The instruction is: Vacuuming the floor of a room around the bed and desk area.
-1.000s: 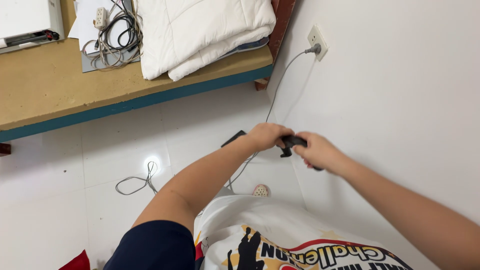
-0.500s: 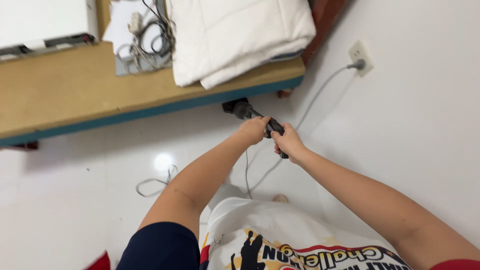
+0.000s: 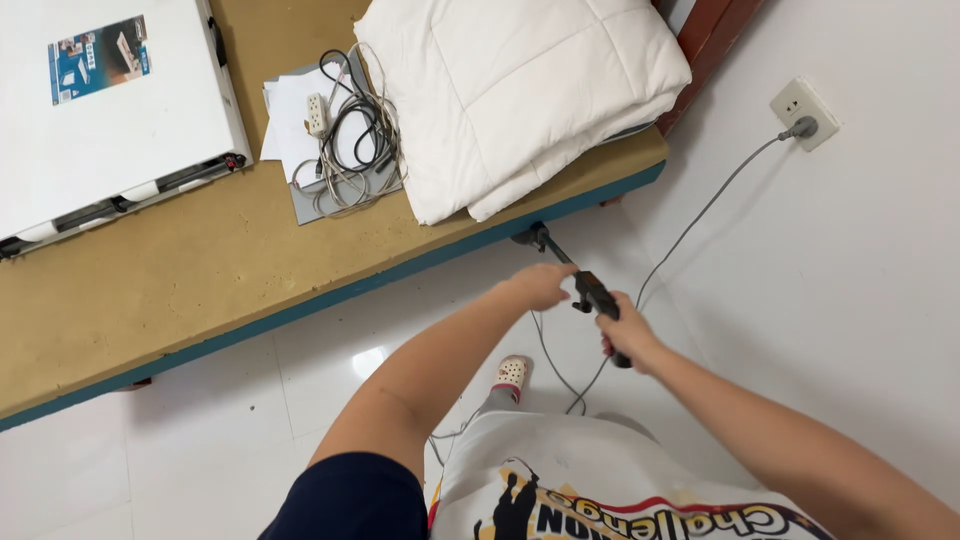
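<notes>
Gripping: the right hand (image 3: pixel 625 335) is wrapped round the handle of a black wand (image 3: pixel 590 292); the left hand (image 3: pixel 540 285) closes on its shaft further up.
Wand: slants away from the body, its far tip (image 3: pixel 530 238) at the blue edge of the platform (image 3: pixel 200 280), under the white quilt (image 3: pixel 520 90).
Change: half a second ago the tip sat short of that edge; both arms have since stretched out.
Meaning: judged a reach along or beneath the platform edge.
Cord: grey cable (image 3: pixel 700 215) runs to the wall socket (image 3: pixel 800 110).
Floor: white tiles (image 3: pixel 200 440), a slipper (image 3: pixel 511 374) below the arms.
</notes>
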